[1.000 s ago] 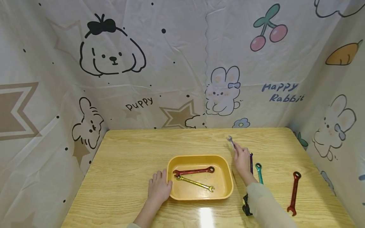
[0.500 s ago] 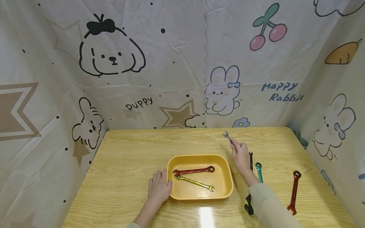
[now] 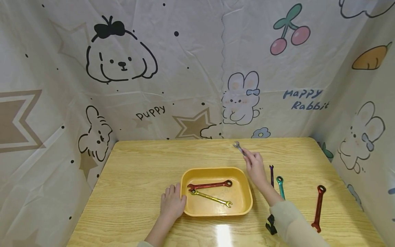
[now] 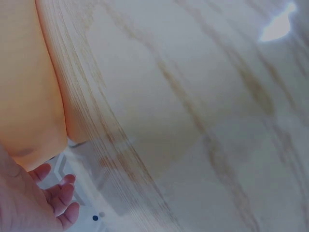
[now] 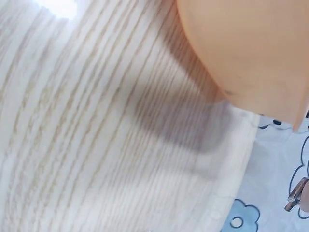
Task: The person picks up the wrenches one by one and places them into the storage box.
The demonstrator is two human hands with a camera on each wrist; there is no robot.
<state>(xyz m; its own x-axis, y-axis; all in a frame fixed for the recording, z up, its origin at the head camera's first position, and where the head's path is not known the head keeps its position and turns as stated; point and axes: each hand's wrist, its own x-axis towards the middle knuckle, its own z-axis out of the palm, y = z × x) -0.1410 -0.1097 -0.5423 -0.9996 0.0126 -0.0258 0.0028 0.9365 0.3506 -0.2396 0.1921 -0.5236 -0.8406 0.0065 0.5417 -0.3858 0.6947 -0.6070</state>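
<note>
In the head view my right hand [image 3: 255, 166] pinches a silver wrench [image 3: 237, 146], its open jaw end pointing up and left. The hand is above the table, beyond the right back corner of a yellow plastic bin [image 3: 186, 212]. My left hand [image 3: 173, 202] rests against the bin's left side, its thumb at the rim and its fingers straight. Inside the bin lie a red wrench [image 3: 211, 186] and a gold wrench [image 3: 213, 198], touching near their left ends. The left wrist view shows the left hand's fingers [image 4: 63, 195] beside the bin wall.
Right of the bin lie a purple wrench [image 3: 272, 173], a teal wrench [image 3: 280, 183] partly behind the right arm, and another red wrench [image 3: 319, 207]. A black clip-like object [image 3: 271, 225] sits by the right sleeve. A patterned curtain [image 3: 191, 68] stands behind the wooden table [image 3: 139, 171].
My right hand has moved left with the silver wrench, toward the bin's back right corner. The left hand and the bin have stayed put.
</note>
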